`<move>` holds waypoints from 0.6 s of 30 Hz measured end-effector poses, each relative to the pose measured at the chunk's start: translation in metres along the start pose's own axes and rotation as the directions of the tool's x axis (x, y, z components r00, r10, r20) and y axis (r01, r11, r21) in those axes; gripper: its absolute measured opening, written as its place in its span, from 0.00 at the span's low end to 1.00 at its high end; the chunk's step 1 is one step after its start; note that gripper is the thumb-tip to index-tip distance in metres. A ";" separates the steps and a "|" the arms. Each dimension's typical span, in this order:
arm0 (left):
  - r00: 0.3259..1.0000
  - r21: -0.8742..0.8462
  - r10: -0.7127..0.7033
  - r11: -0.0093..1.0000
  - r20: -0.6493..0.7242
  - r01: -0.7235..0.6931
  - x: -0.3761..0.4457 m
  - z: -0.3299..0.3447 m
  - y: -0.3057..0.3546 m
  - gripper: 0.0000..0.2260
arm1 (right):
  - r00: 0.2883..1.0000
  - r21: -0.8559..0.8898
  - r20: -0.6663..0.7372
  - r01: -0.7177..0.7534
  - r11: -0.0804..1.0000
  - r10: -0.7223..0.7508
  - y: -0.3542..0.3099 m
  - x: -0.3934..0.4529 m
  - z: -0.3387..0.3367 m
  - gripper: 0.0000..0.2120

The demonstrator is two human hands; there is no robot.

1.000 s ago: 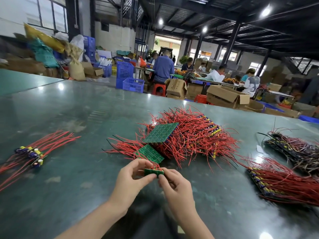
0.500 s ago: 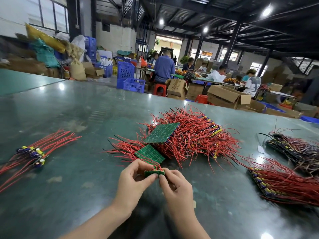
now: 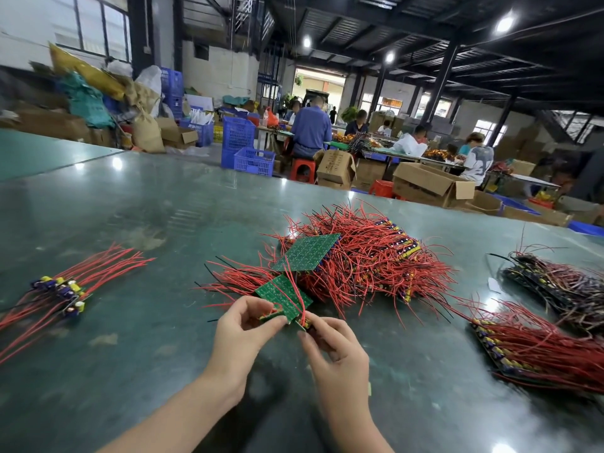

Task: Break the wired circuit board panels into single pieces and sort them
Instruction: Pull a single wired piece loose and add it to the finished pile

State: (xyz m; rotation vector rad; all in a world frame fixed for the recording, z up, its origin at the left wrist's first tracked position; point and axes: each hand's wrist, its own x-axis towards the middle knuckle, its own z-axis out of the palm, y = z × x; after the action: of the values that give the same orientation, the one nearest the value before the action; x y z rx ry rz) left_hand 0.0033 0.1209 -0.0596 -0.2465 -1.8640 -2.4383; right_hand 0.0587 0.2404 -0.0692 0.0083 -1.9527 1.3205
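The small green strip that both hands pinched as one piece half a sec ago now looks parted: left hand (image 3: pixel 243 325) has one bit (image 3: pixel 271 317), thumb and forefinger closed on it, while right hand (image 3: pixel 330 338) pinches a smaller bit (image 3: pixel 303 323) w/ red wire trailing up from it. A gap shows between the two bits, so prob. the snap is done, though blur makes it hard to say if they're fully free. If so, one single pc is ready for sorting. Hands sit close together, just above the table (image 3: pixel 130 223), near edge of the main pile (image 3: pixel 359 263) of red-wired panels. Left wrist comes in from lower left, palm turned inward, other fingers loosely curled under. Right wrist comes from lower centre, back of hand up, fingers curled round its bit; can't tell how many fingers actually touch it. A green panel (image 3: pixel 281 294) lies just beyond the fingertips, another panel (image 3: pixel 305 253) rests tilted atop the pile. Sorted singles w/ wires lie well to the left (image 3: pixel 62 291); a red-wired stack (image 3: pixel 529 348) and darker stack (image 3: pixel 555 286) sit at right.
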 end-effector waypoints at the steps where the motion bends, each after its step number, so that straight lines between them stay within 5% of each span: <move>1: 0.999 0.017 0.020 1.000 -0.026 -0.020 0.003 -0.002 0.001 0.11 | 1.000 0.000 0.003 0.007 1.000 -0.007 0.000 0.000 0.000 0.27; 6: 0.998 0.476 0.028 0.878 0.064 -0.056 0.015 -0.017 0.007 0.17 | 0.998 0.048 -0.027 -0.053 0.997 0.054 0.003 0.003 -0.004 0.26; 10: 0.991 0.921 0.016 0.367 0.136 -0.132 0.010 -0.019 0.018 0.18 | 0.995 0.041 -0.088 -0.040 0.998 0.043 0.000 0.006 -0.008 0.24; 12: 0.986 0.958 0.116 0.247 0.120 -0.146 0.005 -0.017 0.021 0.16 | 0.997 -0.005 -0.081 -0.009 1.000 0.008 -0.001 0.006 -0.009 0.22; 18: 0.924 0.684 0.314 0.626 0.220 -0.376 0.013 -0.022 0.017 0.14 | 0.992 -0.112 0.000 0.125 0.986 -0.126 -0.004 0.003 -0.008 0.21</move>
State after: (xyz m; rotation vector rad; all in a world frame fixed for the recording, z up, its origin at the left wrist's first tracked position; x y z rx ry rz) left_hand -0.0087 0.0956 -0.0470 -0.5837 -2.3598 -1.3204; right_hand 0.0626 0.2467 -0.0631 0.0710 -1.9845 1.1271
